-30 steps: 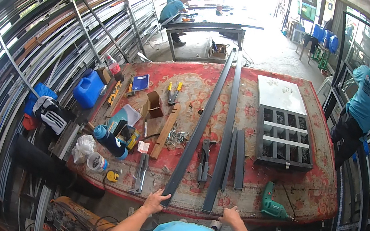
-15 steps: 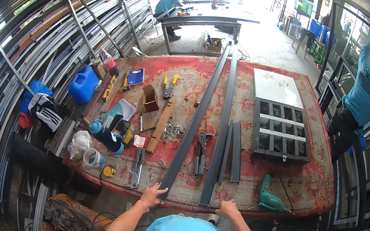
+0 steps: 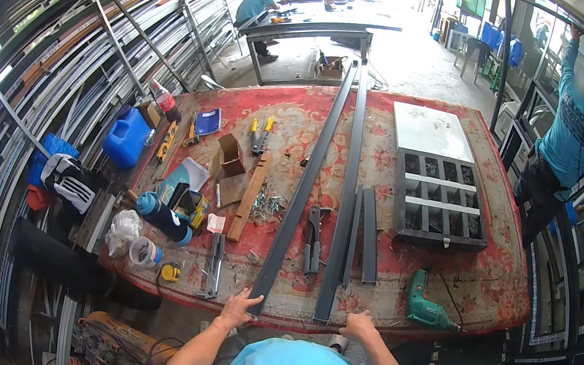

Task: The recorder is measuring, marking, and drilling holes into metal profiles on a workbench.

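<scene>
1. The left bar (image 3: 305, 186), long and dark, lies lengthwise on the carpet (image 3: 477, 285).
2. Left hand (image 3: 237, 308): at the left bar's near end, thumb touching it; whether the fingers clasp it, I cannot tell.
3. Right hand (image 3: 359, 325): right of the left bar, past the right bar (image 3: 347, 192), fingers curled; I cannot tell whether it grips anything.
4. Just right of the left bar: a hand tool (image 3: 313, 241).
5. Farther right of it: a drill (image 3: 428, 307).
6. Left of it: a wood strip (image 3: 249, 198).
</scene>
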Demonstrator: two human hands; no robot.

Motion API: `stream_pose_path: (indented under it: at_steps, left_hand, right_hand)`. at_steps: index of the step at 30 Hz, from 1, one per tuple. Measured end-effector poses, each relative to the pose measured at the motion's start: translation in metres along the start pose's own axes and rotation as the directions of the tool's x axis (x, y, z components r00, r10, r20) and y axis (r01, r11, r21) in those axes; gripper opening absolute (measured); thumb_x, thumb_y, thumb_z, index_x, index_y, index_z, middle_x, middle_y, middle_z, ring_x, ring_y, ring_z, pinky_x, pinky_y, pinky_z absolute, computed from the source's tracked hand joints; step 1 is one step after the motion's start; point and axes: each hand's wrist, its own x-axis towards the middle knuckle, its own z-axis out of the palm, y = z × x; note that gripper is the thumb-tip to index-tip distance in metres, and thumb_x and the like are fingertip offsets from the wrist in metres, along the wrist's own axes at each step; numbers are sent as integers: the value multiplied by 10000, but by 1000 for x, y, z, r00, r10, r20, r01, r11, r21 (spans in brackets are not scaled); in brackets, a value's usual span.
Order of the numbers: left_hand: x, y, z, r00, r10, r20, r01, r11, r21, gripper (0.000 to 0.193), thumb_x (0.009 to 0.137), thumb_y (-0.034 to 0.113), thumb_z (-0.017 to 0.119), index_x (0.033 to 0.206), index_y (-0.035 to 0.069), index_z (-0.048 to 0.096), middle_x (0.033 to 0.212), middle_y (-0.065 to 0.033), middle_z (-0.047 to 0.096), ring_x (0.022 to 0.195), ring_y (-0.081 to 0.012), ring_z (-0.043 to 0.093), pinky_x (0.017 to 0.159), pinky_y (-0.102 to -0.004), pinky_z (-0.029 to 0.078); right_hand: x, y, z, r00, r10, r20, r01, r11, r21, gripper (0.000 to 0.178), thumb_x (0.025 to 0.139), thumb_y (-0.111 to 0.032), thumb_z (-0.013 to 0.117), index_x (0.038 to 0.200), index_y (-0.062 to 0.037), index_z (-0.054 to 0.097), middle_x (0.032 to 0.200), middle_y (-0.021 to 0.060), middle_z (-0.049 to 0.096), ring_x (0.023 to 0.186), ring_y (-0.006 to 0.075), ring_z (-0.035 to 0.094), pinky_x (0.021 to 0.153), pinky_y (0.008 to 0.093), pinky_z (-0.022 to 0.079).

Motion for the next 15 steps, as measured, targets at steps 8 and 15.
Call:
stream_pose_path:
  at_steps: [8, 15]
  left_hand:
    - [-6, 3, -5, 1000, -19, -5, 19, 999, 29, 775, 616, 164, 845, 1324, 311, 566, 1473, -117, 419, 1357, -327, 394, 1053, -516, 358]
    - [7, 4, 3, 997, 57, -43, -56, 998, 31, 790, 591, 226, 861, 1324, 274, 570, 1444, -170, 434, 1333, -350, 413, 1029, -512, 380]
  right_hand:
    - [14, 4, 14, 1000, -11, 0, 11, 1000, 16, 581, 774, -359, 683, 1103, 116, 628, 1170, 398, 554, 1250, 594, 381, 1020, 561, 393]
    - [12, 15, 21, 1000, 8, 13, -8, 1000, -4, 586, 745, -385, 712, 1125, 55, 645, 1176, 295, 608, 1211, 509, 468, 978, 525, 438]
